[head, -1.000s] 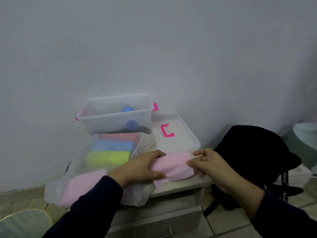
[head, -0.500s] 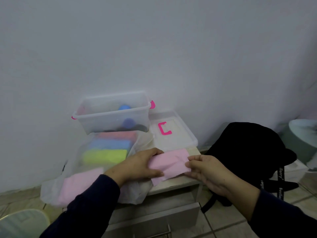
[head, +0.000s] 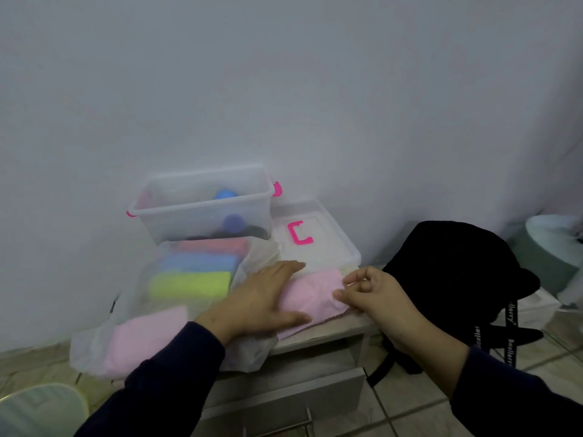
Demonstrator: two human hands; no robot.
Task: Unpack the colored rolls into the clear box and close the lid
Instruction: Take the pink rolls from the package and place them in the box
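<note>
A pink roll point(head: 315, 294) lies on the small cabinet top point(head: 328, 334), partly unrolled. My left hand point(head: 262, 301) rests flat on its left part and presses it down. My right hand point(head: 375, 294) pinches its right edge between thumb and fingers. Left of them a translucent bag point(head: 126, 310) holds red, blue, yellow-green point(head: 189, 283) and pink point(head: 142, 342) rolls. Behind it the clear box point(head: 205, 206) with pink latches stands open, with blue round things inside. Its lid point(head: 315, 241), with a pink handle, lies flat to the box's right.
A black backpack point(head: 448, 279) leans on the floor right of the cabinet. A pale green round stool point(head: 552, 244) is at the far right, another pale round object point(head: 38, 411) at the bottom left. A drawer front point(head: 284, 402) is below my arms. The wall is close behind.
My left hand has flattened on top of the pink roll. My right hand has shifted to pinch the roll's right edge. The view has moved slightly.
</note>
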